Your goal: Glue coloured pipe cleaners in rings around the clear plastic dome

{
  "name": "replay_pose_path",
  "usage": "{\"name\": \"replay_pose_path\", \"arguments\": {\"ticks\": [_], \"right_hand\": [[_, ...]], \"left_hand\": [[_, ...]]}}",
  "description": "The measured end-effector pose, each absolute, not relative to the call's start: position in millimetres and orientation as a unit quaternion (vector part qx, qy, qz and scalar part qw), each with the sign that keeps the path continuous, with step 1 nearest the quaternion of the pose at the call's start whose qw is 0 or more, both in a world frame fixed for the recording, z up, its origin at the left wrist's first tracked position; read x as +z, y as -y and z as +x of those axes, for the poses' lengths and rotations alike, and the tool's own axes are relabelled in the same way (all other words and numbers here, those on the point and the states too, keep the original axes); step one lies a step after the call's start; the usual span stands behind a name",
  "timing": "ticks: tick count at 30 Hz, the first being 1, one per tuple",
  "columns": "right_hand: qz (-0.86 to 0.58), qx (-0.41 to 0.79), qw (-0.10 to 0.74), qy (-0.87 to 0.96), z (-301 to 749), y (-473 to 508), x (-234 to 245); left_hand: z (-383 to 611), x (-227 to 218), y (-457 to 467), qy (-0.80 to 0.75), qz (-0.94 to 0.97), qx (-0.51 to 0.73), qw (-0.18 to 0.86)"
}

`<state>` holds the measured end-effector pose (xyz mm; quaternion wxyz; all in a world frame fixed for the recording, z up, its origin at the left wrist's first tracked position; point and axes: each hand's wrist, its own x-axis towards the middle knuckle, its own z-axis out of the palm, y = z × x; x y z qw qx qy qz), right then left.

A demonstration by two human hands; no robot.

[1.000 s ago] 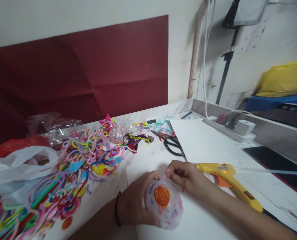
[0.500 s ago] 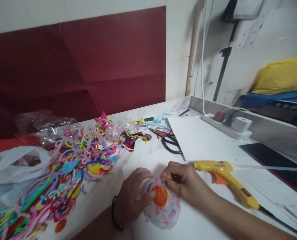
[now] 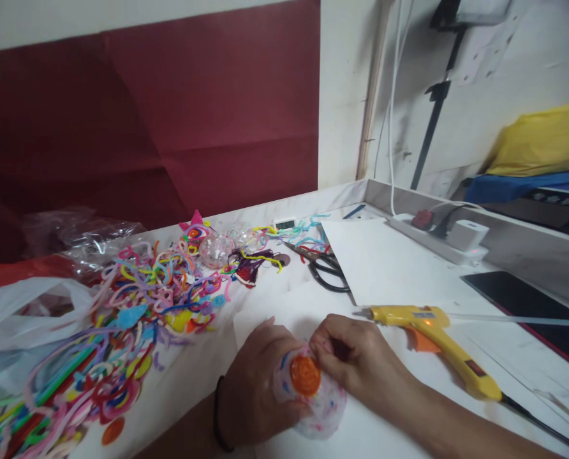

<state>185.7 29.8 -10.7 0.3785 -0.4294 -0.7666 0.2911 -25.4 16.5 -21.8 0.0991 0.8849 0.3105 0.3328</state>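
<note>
My left hand [image 3: 253,382] cups a clear ball [image 3: 313,398] flecked with colours, which rests on a white sheet near the table's front edge. An orange spiral disc [image 3: 305,375] sits on the ball's top. My right hand [image 3: 356,360] is closed in a pinch against the ball's upper right side, next to the disc. What the pinching fingertips hold is too small to make out. A black band circles my left wrist.
A yellow glue gun [image 3: 432,335] lies just right of my hands, its nozzle pointing left. Black scissors [image 3: 327,271] lie behind. A heap of coloured pipe cleaners [image 3: 136,325] and plastic bags [image 3: 21,319] fill the left. A power strip [image 3: 450,239] and dark tablet [image 3: 528,303] sit at right.
My left hand has wrapped further round the ball. My right hand's pinch has come down from above the ball onto its top beside the orange disc.
</note>
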Motion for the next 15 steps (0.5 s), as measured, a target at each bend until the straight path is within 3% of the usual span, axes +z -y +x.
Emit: {"name": "replay_pose_path", "arguments": {"ticks": [15], "right_hand": [[-0.451, 0.308, 0.366, 0.753, 185.6, -26.4, -11.7]], "left_hand": [[-21.7, -20.4, -15.0, -0.334, 0.870, 0.308, 0.194]]}}
